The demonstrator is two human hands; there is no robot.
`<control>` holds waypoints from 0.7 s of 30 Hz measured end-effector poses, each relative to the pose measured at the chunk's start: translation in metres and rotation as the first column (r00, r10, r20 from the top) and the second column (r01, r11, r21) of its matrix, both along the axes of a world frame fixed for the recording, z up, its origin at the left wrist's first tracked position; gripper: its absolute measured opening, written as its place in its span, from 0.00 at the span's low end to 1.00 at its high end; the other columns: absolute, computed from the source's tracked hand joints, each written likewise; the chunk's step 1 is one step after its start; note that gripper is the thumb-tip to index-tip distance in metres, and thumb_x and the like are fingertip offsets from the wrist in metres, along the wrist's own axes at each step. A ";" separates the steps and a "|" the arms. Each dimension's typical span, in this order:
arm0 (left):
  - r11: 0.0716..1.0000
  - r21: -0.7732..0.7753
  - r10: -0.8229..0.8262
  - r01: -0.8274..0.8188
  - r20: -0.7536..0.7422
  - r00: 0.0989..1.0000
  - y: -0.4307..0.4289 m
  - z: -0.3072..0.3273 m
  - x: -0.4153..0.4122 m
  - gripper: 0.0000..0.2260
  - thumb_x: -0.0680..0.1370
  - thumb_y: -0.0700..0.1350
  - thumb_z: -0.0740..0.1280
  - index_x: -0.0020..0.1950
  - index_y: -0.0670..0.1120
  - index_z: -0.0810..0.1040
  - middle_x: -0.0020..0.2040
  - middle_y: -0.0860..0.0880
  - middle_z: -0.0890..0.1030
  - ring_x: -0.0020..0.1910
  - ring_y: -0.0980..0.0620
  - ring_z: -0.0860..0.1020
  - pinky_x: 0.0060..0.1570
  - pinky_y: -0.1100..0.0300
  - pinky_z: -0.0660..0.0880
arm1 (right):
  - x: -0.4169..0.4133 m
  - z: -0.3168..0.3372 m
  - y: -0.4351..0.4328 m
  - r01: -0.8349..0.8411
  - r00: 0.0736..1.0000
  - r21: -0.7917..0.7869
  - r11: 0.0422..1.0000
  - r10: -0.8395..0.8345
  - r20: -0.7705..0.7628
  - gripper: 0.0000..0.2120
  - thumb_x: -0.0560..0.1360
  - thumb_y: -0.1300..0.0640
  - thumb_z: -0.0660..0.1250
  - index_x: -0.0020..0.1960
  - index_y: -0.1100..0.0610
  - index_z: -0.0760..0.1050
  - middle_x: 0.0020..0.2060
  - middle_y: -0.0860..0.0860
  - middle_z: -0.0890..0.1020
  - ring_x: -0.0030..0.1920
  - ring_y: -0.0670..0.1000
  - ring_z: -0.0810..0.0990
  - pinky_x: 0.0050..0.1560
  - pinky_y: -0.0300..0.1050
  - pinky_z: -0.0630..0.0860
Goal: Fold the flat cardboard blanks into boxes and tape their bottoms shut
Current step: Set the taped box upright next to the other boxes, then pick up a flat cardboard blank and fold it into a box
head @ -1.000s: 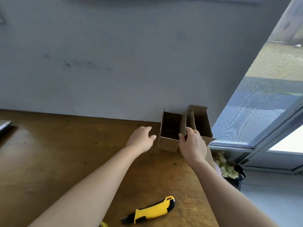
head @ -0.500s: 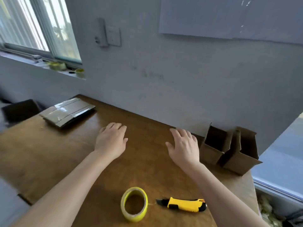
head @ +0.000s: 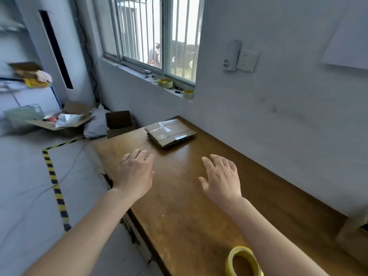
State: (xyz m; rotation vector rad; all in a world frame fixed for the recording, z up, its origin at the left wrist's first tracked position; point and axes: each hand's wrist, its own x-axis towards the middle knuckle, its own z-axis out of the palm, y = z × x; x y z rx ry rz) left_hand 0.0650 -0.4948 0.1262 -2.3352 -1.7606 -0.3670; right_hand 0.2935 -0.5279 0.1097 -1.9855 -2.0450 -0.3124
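A stack of flat cardboard blanks (head: 170,132) with shiny tape strips lies at the far left end of the wooden table (head: 199,206). My left hand (head: 135,174) hovers over the table's left edge with fingers loosely spread, holding nothing. My right hand (head: 221,179) hovers over the table's middle, fingers spread and empty. Both hands are short of the stack. A yellow tape roll (head: 244,260) stands on edge at the near right, beside my right forearm. A corner of a folded box (head: 354,238) shows at the right edge.
The table runs along a grey wall with a socket (head: 248,60). Two tape rolls (head: 165,83) sit on the windowsill. On the floor at left stand an open carton of clutter (head: 63,120), a dark brown box (head: 119,122) and striped floor tape (head: 53,176).
My view has swung left from the folded boxes toward the stack of blanks. My right hand let go of the box and both hands moved left over the table, open.
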 end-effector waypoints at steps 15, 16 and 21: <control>0.998 -0.052 0.025 -0.028 -0.059 0.998 0.113 -0.029 -0.152 0.20 0.79 0.50 0.63 0.71 0.48 0.69 0.71 0.47 0.69 0.73 0.47 0.62 0.69 0.51 0.60 | -0.155 -0.019 0.133 0.013 0.998 -0.059 0.998 -0.009 0.061 0.28 0.72 0.44 0.68 0.69 0.51 0.68 0.66 0.53 0.73 0.67 0.54 0.69 0.66 0.50 0.60; 0.998 -0.057 0.017 -0.020 -0.057 0.998 0.124 -0.032 -0.154 0.20 0.79 0.50 0.63 0.70 0.48 0.69 0.70 0.47 0.70 0.72 0.47 0.63 0.69 0.51 0.60 | -0.157 -0.022 0.142 0.021 0.998 -0.066 0.998 -0.016 0.066 0.28 0.72 0.44 0.68 0.70 0.51 0.68 0.66 0.53 0.73 0.67 0.54 0.69 0.66 0.50 0.61; 0.998 -0.063 -0.017 0.012 -0.076 0.997 0.189 -0.048 -0.153 0.17 0.78 0.49 0.63 0.67 0.49 0.71 0.68 0.47 0.72 0.71 0.47 0.64 0.68 0.52 0.62 | -0.157 -0.038 0.195 0.059 0.996 -0.108 0.992 -0.050 0.078 0.28 0.73 0.44 0.66 0.70 0.51 0.67 0.66 0.52 0.72 0.68 0.54 0.69 0.67 0.50 0.61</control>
